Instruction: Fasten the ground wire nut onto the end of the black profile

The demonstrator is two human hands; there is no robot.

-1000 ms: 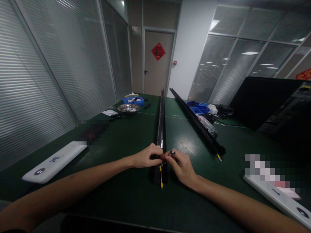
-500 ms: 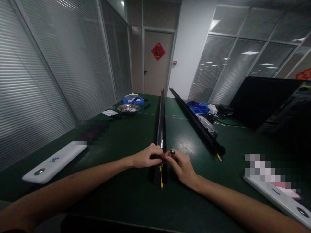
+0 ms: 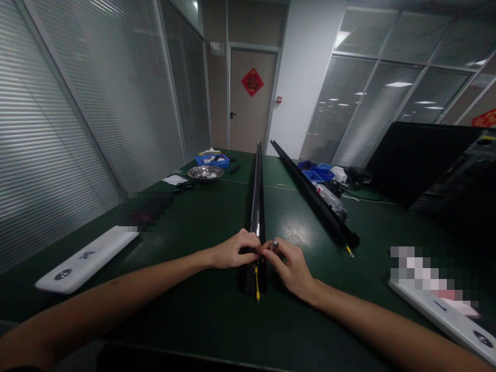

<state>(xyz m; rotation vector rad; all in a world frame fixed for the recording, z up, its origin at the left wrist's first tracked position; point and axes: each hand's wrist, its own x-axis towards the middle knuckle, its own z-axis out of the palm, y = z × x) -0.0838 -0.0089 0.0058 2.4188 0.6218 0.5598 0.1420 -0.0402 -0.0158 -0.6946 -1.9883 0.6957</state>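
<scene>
Nearest to the person, a short yellow wire (image 3: pixel 258 283) comes out from the near end of a long black rail (image 3: pixel 257 201), which lies on the green table (image 3: pixel 194 315) and runs straight away from the person. A white device (image 3: pixel 437 312) with a round dark button lies at the right edge; another white device (image 3: pixel 96 254) lies on the left side, well apart from the rail.

Just behind the wire, both hands meet over the rail. The left hand (image 3: pixel 235 250) comes from the left side, its fingers bent; the right hand (image 3: pixel 290 263) comes from the other side, thumb and forefinger near the left fingertips. Whether the fingers of either hand are gripping something I cannot tell — the meeting place is too small and partly covered. A small shiny thing (image 3: pixel 275 241) shows at the right forefinger.

To the right, a second black rail (image 3: pixel 315 195) lies slantwise, with a yellow lead (image 3: pixel 350 250) at its near end. Farther, a metal bowl (image 3: pixel 205 174) stands at left, and just behind it a blue basket (image 3: pixel 213 161) with mixed things inside.
</scene>
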